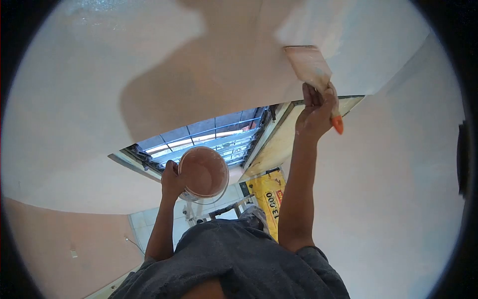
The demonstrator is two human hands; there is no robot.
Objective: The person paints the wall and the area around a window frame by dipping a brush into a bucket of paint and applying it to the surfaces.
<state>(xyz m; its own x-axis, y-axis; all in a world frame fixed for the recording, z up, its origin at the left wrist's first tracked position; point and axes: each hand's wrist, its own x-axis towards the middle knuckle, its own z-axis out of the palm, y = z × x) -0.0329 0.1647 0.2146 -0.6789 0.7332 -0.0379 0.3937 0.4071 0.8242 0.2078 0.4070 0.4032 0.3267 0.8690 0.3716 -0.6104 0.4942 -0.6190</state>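
Observation:
My right hand (317, 110) is raised, its fingers closed around the handle of a wide, flat paintbrush (308, 62). The brush is coated in pale pinkish paint, and its handle ends in an orange tip. Its far edge lies against the pale wall surface (239, 70), with a thin dark line along it. Lower down on the left, my left hand (172, 180) grips a round paint bucket (225, 172) by its side near the rim. Pinkish paint (201, 174) shows inside the bucket, and a thin wire handle hangs below it.
A window with a metal grille (214, 129) and an open frame (271, 137) lies below the painted surface. Beneath me are a ladder (219, 213), pale floor tiles (144, 224) and a yellow printed sheet (269, 192). My shadow falls across the wall.

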